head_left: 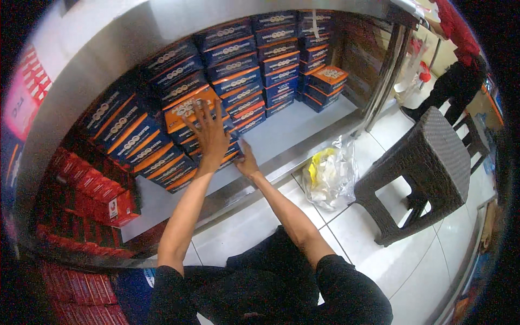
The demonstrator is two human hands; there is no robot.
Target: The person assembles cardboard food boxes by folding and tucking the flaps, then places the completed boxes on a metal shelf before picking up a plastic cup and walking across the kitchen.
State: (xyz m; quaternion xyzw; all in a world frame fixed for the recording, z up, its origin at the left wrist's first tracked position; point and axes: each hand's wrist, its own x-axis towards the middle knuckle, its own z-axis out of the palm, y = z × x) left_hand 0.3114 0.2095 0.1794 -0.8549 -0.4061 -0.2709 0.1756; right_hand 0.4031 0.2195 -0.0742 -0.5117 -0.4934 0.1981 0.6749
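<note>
Inside a metal-framed cabinet, blue and orange cartons stand in several stacks. My left hand (210,135), fingers spread, lies against the upper part of a front stack, over the orange-topped carton (177,118). Lower on the right side of that same stack, my right hand (247,162) touches the blue cartons (230,149) with its fingers stretched up along them. Part of the right fingers is hidden by the cartons. Behind and to the right rise taller stacks of the same cartons (279,51). A shorter stack with an orange-topped carton (327,78) stands at the far right.
Leaning cartons (132,135) and red boxes (122,208) fill the left side. The cabinet's metal edge (281,176) runs before me. A clear plastic bag (330,176) lies on the tiled floor, beside a dark woven stool (417,168). A person in red (457,32) stands at upper right.
</note>
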